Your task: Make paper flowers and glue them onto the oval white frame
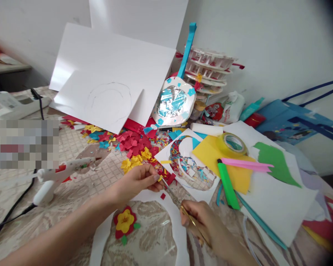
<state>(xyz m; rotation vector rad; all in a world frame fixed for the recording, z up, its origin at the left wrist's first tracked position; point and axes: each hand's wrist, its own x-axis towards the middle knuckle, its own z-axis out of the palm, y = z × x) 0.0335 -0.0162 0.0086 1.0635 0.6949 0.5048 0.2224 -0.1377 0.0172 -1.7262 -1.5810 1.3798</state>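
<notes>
My left hand (144, 179) pinches a small piece of yellow paper (160, 178) between thumb and fingers. My right hand (202, 220) is closed around gold-handled scissors (175, 199), whose blade tips reach the yellow piece. Below both hands, a white paper ring (180, 231) with a wavy edge lies on the table, partly cut off by the frame's bottom. A tiny red paper square (163, 196) rests near its top. Inside the ring is a red and yellow paper flower (124, 221) with green leaves.
A hot glue gun (55, 175) with a cord lies at left. Cut paper shapes (134, 142) are heaped ahead. Tape (233, 143), a green marker (228, 184) and coloured sheets sit at right. White boards (111, 62) and a decorated round fan shape (174, 101) lean behind.
</notes>
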